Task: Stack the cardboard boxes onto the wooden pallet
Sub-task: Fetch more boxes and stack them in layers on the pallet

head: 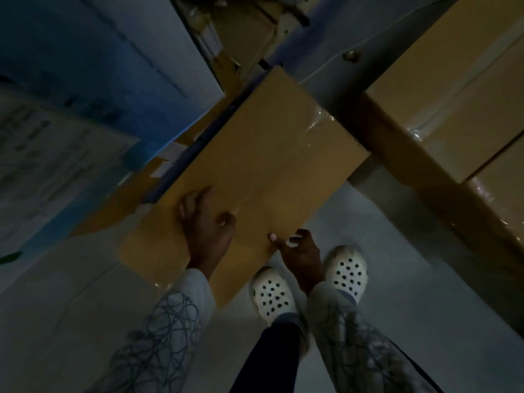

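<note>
A flat tan rectangular cardboard box (263, 165), smooth-faced with glossy clear tape at its far end, was held above the grey floor (397, 279). The left hand (207, 222) gripped its left edge; the right hand (297, 248) pinched its near edge, thumb on top.

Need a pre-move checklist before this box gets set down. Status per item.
1. Grip of left hand on cardboard box: ok, fingers curl over its left edge.
2. Grip of right hand: ok, thumb on top, fingers curled at the near edge.
3. Box level: cannot tell, the view is tilted and blurred.
4. Footing: ok, both white shoes stand on the grey floor.
5. Wooden pallet located: cannot tell, too dim to pick it out.
6. Clearance to the taped boxes on the right: cannot tell, depth is unclear.
</note>
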